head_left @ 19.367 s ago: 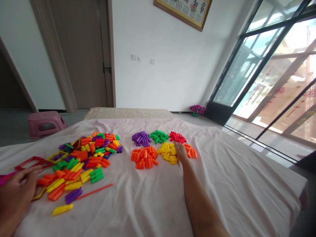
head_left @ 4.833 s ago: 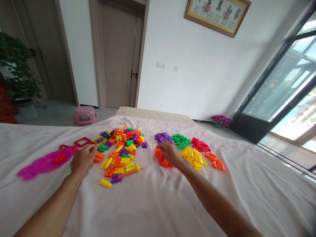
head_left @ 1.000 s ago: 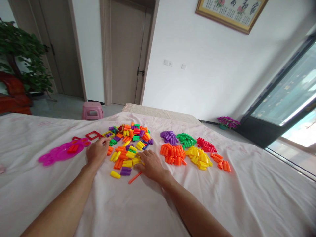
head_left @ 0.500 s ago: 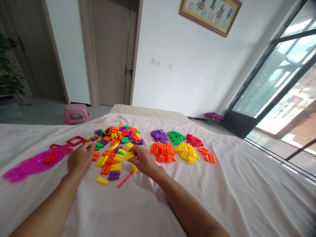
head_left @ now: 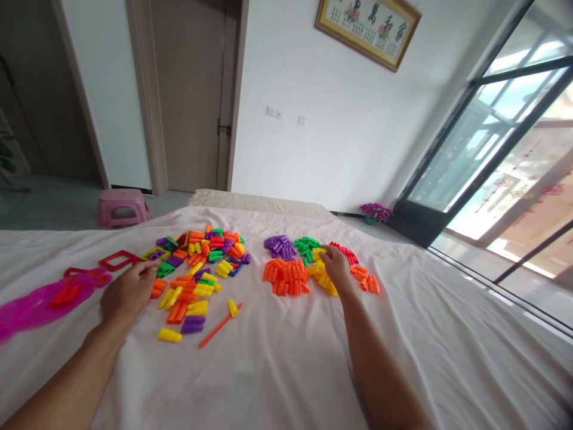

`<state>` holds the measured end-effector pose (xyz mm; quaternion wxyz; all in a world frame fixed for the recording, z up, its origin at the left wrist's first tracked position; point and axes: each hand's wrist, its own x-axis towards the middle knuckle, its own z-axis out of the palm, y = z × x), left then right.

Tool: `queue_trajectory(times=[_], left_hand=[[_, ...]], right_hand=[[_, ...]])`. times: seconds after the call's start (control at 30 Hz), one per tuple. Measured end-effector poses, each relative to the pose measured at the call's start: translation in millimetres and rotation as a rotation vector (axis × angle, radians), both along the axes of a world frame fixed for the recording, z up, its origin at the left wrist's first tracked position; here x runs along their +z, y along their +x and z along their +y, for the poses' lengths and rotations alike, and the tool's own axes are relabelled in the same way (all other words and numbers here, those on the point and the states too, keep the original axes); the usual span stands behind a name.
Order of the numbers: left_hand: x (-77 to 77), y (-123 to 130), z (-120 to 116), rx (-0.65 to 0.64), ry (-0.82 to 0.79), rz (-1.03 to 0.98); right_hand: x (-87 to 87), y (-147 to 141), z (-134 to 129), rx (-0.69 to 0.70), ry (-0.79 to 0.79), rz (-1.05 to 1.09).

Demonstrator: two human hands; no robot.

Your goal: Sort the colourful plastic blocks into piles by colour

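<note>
The right hand [head_left: 339, 270], right of the frame's centre, has its fingers pinched around a short yellow plastic tube-shaped piece [head_left: 318, 254]. It holds this over the heap of matching yellow pieces [head_left: 321, 282], part of which it covers.

Close around that heap lie single-colour groups: a purple heap [head_left: 280, 246] and a green heap [head_left: 306, 248] towards the upper left, a red heap [head_left: 347, 253] at the upper right, a large orange heap [head_left: 286, 277] just left, and a smaller orange group [head_left: 366, 279] on the right.

The left hand [head_left: 126, 294], left of centre, rests with its fingers loosely curled at the left edge of a mixed-colour spread of plastic pieces [head_left: 215, 243]; whether they grip anything I cannot tell. Beside its fingertips is a red open plastic frame [head_left: 133, 256]. A flat magenta plastic tray [head_left: 31, 307] lies at the far left of the frame, bearing an orange-red piece [head_left: 65, 295].

Below the spread, a thin orange-red stick [head_left: 217, 329] lies slantwise, a yellow cap-like piece [head_left: 233, 308] near its upper end. Everything lies on a desk [head_left: 268, 364] draped in pale pinkish cloth.
</note>
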<state>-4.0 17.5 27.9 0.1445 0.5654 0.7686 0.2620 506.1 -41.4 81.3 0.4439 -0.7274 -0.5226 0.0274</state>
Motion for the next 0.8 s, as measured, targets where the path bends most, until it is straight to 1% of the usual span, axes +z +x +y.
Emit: queue_trajectory(times=[0.07, 0.17, 0.27, 0.33, 0.53, 0.67, 0.73, 0.8], left_hand=[[-2.3, -1, 1, 0.003, 0.000, 0.007], [-4.8, -3, 3, 0.002, 0.002, 0.016], [-5.0, -3, 3, -0.002, 0.014, 0.014], [-4.3, -2, 2, -0.003, 0.017, 0.010], [-3.0, -1, 1, 0.003, 0.002, -0.002], [-4.8, -2, 3, 0.007, -0.011, -0.001], [-6.0, -3, 3, 0.003, -0.002, 0.006], [-6.6, -4, 4, 0.003, 0.005, 0.011]], right_hand=[[-6.4, 24, -4, -0.108, -0.078, -0.032], [-12.1, 47, -7, -0.213, -0.201, -0.087], [-12.6, 56, -10, -0.281, -0.299, -0.107], [-12.0, 58, -12, -0.306, -0.326, -0.108], [-13.5, 57, -16, -0.366, -0.352, -0.106], [-12.4, 54, -17, -0.394, -0.339, -0.107], [-9.4, 50, -16, -0.409, -0.305, -0.122], [-4.7, 42, -14, -0.408, -0.221, -0.149]])
